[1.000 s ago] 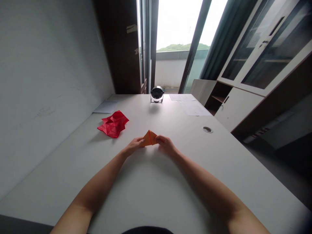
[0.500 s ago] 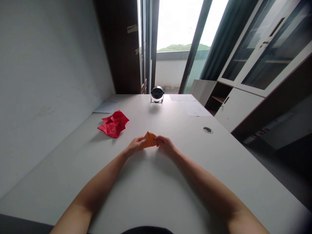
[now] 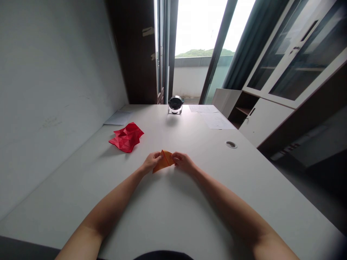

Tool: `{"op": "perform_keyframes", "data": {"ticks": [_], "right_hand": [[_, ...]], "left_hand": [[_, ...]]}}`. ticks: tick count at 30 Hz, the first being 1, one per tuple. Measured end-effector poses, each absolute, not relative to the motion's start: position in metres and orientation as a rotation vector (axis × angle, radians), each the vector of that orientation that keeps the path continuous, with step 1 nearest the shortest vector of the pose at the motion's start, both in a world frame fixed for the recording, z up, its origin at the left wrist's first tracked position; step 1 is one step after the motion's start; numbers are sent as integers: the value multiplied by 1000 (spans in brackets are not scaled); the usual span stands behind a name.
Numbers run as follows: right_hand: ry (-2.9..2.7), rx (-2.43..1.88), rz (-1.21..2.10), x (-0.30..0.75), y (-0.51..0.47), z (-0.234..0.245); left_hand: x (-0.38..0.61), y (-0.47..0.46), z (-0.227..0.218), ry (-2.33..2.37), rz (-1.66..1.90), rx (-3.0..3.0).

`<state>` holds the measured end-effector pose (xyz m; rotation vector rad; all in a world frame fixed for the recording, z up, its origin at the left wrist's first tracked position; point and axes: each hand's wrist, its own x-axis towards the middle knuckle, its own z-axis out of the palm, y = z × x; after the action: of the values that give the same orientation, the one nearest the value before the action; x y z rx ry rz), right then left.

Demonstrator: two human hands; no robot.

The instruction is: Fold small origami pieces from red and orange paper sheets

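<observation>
Between my two hands is a folded piece of orange paper (image 3: 163, 162), with a crease or edge running across its middle. My left hand (image 3: 150, 162) pinches its left part, thumb on top. The paper's right end is gripped by the fingers of my right hand (image 3: 183, 161), which partly cover it. A lower left corner of the paper points down toward the table. Farther left lies a crumpled, creased sheet of red paper (image 3: 127, 138), apart from both hands.
The white table (image 3: 168, 213) runs up to a wall on the left. At its far end stands a small black round device on a stand (image 3: 175, 104). Paper sheets (image 3: 218, 120) lie at the back right, another sheet (image 3: 118, 118) at the back left. A cable hole (image 3: 231, 144) is on the right.
The orange paper has tilted and turned slightly between my hands, its lower left corner now showing below my left hand. Both hands keep hold of it; the red paper has not moved.
</observation>
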<state>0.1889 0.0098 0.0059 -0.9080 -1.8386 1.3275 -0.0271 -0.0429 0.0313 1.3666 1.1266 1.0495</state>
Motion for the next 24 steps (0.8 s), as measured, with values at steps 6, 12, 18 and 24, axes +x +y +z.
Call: {"op": "perform_keyframes", "data": {"ticks": [6,12,18,24], "right_hand": [[-1838,-911,1316,189,8,9],[-1854,-886,1342,190,8,10],[-1887,-888,1313,192,6,13],[-1885,-871,1334,192,5,14]], "left_hand": [[-26,-44,34,1171,1059,1388],[-30,-43,34,1155,1071,1375],[-30,-42,35,1079,1090,1310],[-28,-42,32,1101,1121,1289]]}}
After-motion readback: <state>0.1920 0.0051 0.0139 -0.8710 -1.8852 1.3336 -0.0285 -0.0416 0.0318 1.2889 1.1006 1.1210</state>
